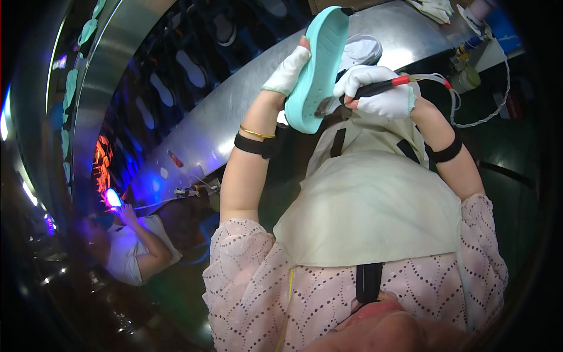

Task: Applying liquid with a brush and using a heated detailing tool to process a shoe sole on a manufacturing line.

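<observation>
My left hand [289, 71], in a white glove with a bare fingertip showing, is closed around the edge of a turquoise shoe sole [324, 51]. The sole is tilted up lengthwise, its inner face with small holes near the heel turned toward me. In my gloved right hand [375, 88] is a glue brush [378, 88] with a black handle and red bands, and a tube runs off its back end. The brush's flat tip is at the near end of the sole, close to or on its surface. Behind it, a white shoe [362, 50] rests on the metal bench.
A curved metal bench edge [217, 126] borders a conveyor carrying several soles [190, 69]. A pale tube [505, 88] loops on the right beside a small jar [466, 79]. White gloves [433, 9] lie at the back. At left, another person [143, 246] holds a glowing light.
</observation>
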`<state>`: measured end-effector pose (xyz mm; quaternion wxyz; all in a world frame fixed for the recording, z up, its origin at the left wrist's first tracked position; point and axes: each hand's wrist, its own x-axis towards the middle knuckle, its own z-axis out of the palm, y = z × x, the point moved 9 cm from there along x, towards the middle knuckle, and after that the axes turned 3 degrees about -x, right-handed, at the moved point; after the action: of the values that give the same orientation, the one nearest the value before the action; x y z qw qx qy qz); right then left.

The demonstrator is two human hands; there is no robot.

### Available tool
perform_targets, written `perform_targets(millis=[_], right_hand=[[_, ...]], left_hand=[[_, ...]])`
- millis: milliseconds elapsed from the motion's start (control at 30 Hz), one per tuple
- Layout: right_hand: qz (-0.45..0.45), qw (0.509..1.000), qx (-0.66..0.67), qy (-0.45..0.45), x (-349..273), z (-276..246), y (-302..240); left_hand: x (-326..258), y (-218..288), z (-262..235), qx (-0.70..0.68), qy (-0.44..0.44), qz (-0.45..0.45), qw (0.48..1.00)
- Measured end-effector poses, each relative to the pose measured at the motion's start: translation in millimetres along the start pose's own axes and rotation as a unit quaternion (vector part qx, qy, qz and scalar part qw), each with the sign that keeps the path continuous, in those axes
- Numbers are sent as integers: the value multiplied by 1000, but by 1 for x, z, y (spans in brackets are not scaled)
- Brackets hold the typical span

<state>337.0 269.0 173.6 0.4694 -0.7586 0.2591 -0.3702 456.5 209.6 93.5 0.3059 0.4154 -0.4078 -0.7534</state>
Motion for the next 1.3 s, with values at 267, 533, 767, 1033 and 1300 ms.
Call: perform_targets(millis=[267,533,767,1033,1300], right_hand=[[-17,999,-29,-14,6,-12,1],[114,981,142,73,-3,-44,-16],[39,988,111,102,5,-37,-16],[124,937,158,285,-14,-72,29],[25,982,95,159,5,-35,-11]], left_hand=[[-8,6,3,-2,23,31,999],[-44,62,-11,-49,54,219,973],[-52,17,0,-336,-65,56,938],[-20,-35,47,-487,-86,91,864],[1,-49,77,-453,-191,139,860]])
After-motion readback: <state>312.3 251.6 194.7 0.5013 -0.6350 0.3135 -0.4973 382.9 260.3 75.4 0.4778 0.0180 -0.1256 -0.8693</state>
